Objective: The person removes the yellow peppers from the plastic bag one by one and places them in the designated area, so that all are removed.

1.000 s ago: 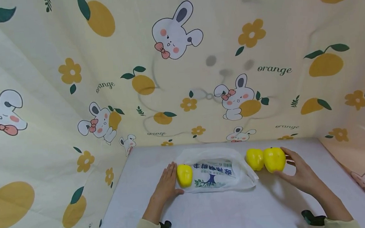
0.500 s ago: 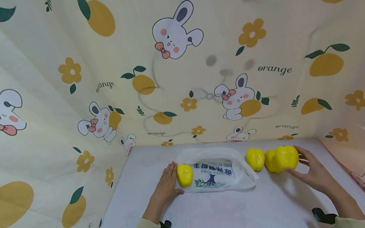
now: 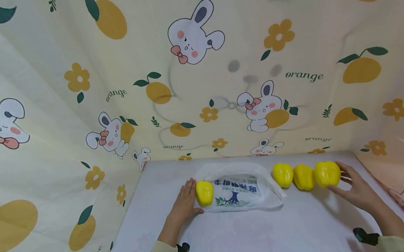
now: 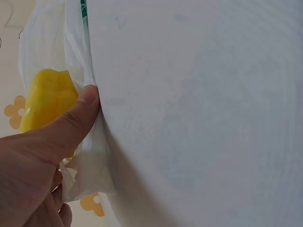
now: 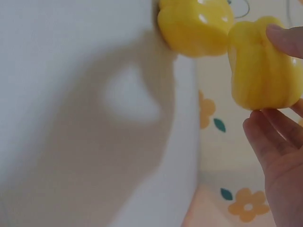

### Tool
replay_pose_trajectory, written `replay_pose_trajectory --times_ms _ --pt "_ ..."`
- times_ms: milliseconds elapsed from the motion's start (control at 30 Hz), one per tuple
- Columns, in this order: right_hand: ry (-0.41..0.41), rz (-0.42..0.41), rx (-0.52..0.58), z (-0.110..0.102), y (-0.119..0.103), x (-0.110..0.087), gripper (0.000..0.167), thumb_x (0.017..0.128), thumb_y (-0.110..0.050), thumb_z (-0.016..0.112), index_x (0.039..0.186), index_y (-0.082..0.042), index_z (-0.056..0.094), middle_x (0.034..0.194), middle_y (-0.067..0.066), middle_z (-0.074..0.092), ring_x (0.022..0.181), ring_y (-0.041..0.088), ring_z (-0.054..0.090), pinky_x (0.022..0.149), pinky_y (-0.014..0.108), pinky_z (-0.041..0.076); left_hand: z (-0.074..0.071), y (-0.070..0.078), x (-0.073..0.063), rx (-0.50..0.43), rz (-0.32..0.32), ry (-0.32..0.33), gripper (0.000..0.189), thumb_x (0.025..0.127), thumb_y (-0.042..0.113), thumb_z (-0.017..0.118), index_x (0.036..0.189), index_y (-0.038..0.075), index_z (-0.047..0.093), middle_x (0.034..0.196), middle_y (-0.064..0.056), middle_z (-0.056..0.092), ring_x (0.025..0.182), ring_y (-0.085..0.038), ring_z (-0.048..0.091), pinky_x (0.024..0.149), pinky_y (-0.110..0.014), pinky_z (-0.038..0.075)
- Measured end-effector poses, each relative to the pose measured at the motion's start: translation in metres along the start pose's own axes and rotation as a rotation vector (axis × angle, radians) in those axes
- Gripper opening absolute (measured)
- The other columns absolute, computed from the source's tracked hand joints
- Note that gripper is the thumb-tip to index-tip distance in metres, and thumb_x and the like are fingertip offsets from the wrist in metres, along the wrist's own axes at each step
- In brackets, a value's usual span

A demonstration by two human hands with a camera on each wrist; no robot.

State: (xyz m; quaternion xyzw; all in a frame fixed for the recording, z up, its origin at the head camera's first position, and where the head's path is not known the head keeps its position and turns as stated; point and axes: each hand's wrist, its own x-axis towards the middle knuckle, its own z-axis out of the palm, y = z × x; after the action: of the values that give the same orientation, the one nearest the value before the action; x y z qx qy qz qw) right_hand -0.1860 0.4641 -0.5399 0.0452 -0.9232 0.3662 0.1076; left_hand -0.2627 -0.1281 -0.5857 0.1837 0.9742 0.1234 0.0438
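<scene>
My right hand [image 3: 359, 191] grips a yellow bell pepper [image 3: 327, 174] between thumb and fingers at the right of the table. In the right wrist view, the thumb lies on one side of the held pepper [image 5: 262, 71] and the fingertips on the other. Two more yellow bell peppers stand in a row to its left, a near one [image 3: 303, 177] and a farther one [image 3: 283, 175]. At the left end of a white plastic bag [image 3: 263, 200], my left hand [image 3: 184, 202] rests with straight fingers, its thumb on the bag's edge. Beside those fingers, a yellow bell pepper [image 3: 204, 193] sits at the bag's left end.
The bag, printed with blue characters and a tree, lies across the middle of the white table [image 3: 238, 240]. Behind the table hangs a cloth [image 3: 187, 115] with rabbits and oranges. It also closes off the left and right sides.
My right hand has moved right with its pepper, away from the two others, uncovering the nearer one that it overlapped in view. My left hand and the bag have stayed put.
</scene>
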Motion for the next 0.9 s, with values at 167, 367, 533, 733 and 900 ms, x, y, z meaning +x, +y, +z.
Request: replay_pose_trajectory --times_ms 167,367,533,733,900 --pt "-0.039 0.038 0.001 -0.003 0.008 0.002 0.102 0.099 -0.026 0.081 0.166 0.01 0.013 0.152 0.046 0.033 0.128 0.065 0.044 0.08 -0.007 0.034 0.0 0.0 0.0 0.004 0.0 0.007 0.122 0.085 0.044 0.091 0.171 0.001 0.016 0.179 -0.017 0.013 0.166 -0.033 0.015 0.135 -0.048 0.016" --pt "-0.115 0.126 0.011 -0.004 0.014 0.006 0.106 0.102 -0.032 0.077 0.166 0.01 0.004 0.158 0.048 0.023 0.135 0.068 0.036 0.113 0.058 0.051 -0.003 0.003 -0.003 -0.024 -0.016 0.006 0.123 0.085 0.043 0.092 0.171 0.001 0.015 0.18 -0.016 0.013 0.166 -0.032 0.016 0.135 -0.047 0.015" --pt "-0.133 0.143 0.009 -0.002 0.021 0.008 0.105 0.104 -0.031 0.075 0.166 0.011 0.002 0.158 0.049 0.021 0.135 0.069 0.035 0.104 0.083 0.038 -0.004 0.005 -0.003 -0.019 -0.01 0.017 0.122 0.085 0.042 0.092 0.171 0.001 0.017 0.179 -0.017 0.014 0.165 -0.032 0.017 0.135 -0.048 0.016" --pt "-0.173 0.179 0.035 0.0 0.031 0.009 0.107 0.104 -0.036 0.073 0.166 0.01 -0.002 0.16 0.05 0.017 0.137 0.07 0.032 0.106 0.083 0.038 -0.005 0.006 -0.003 -0.006 -0.017 0.011 0.122 0.085 0.043 0.092 0.171 0.001 0.016 0.179 -0.016 0.014 0.166 -0.032 0.017 0.135 -0.047 0.016" --pt "-0.203 0.225 0.047 0.002 0.035 0.01 0.112 0.103 -0.039 0.074 0.166 0.009 -0.005 0.161 0.05 0.013 0.139 0.071 0.028 0.108 0.083 0.037 -0.005 0.006 -0.004 -0.005 -0.018 0.013 0.122 0.084 0.043 0.092 0.171 0.002 0.017 0.179 -0.016 0.015 0.166 -0.032 0.017 0.135 -0.048 0.017"
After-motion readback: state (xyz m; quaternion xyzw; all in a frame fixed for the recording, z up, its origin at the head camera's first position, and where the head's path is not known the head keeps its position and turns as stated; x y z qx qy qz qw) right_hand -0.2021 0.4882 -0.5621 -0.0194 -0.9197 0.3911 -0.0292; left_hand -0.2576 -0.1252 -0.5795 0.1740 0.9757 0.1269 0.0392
